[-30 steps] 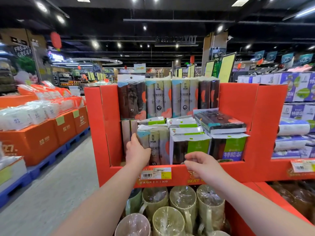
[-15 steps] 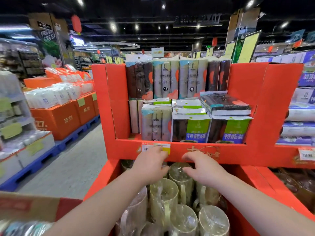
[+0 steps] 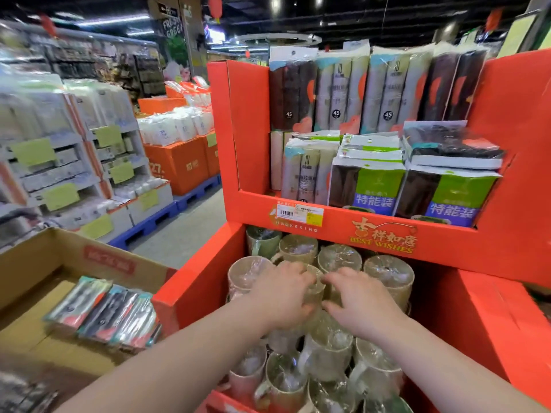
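Note:
The lower bin of a red cardboard display stand (image 3: 205,281) is full of several plastic-wrapped mugs (image 3: 387,272). Both my hands reach down into it and close around one wrapped mug (image 3: 318,289) in the middle of the pile. My left hand (image 3: 281,296) curls its fingers over the mug's left side and rim. From the right, my right hand (image 3: 362,307) grips it with fingers and thumb. Most of that mug is hidden by my hands.
The stand's upper shelf (image 3: 384,234) holds upright packs of rolled bags (image 3: 368,186) and a price label (image 3: 299,214). An open cardboard box (image 3: 59,254) at lower left contains flat packs (image 3: 104,314). Further left are stacked goods on blue pallets (image 3: 155,219) beside a grey aisle floor (image 3: 185,234).
My hands left the packs on the upper shelf, dropped below the shelf lip and took hold of a wrapped mug. My view tilted down and left, bringing the cardboard box in.

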### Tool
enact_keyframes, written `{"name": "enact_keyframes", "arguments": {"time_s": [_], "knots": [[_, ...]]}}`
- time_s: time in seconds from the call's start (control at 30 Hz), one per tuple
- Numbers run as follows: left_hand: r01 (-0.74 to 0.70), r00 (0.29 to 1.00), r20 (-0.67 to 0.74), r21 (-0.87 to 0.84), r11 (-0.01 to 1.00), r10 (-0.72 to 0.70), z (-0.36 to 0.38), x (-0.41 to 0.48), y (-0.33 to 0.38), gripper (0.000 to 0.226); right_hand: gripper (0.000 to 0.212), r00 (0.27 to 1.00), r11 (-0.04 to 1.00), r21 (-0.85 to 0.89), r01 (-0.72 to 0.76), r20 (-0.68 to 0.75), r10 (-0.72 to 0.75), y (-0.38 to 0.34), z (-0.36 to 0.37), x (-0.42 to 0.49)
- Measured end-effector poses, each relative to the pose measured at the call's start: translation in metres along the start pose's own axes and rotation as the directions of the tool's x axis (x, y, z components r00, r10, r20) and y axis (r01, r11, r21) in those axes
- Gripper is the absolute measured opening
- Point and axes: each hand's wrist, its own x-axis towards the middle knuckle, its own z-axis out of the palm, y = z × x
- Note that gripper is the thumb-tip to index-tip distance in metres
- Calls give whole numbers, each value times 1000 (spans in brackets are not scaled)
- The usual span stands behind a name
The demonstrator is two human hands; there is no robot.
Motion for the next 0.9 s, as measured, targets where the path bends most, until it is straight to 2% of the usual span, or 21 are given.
{"name": "enact_keyframes", "arguments": {"time_s": [0.1,0.23,0.37,0.6,0.9], "knots": [[-21,999,-44,-14,1000,21,10,-13,5,64,46,999,999,22,32,6,-32,-2,9,-10],[-83,992,-102,-94,992,73,28,-31,9,41,45,999,998,49,40,33,-41,-8,21,-27],[-104,988,-127,-108,989,90,37,-46,10,41,45,998,998,51,36,58,-39,-17,34,-43],[-7,991,134,-87,996,19,60,-99,-11,41,41,986,999,11,43,159,-44,-63,67,-55],[195,952,267,-144,970,-152,98,-220,-95,46,38,950,984,25,175,256,-176,-188,107,-55]]}}
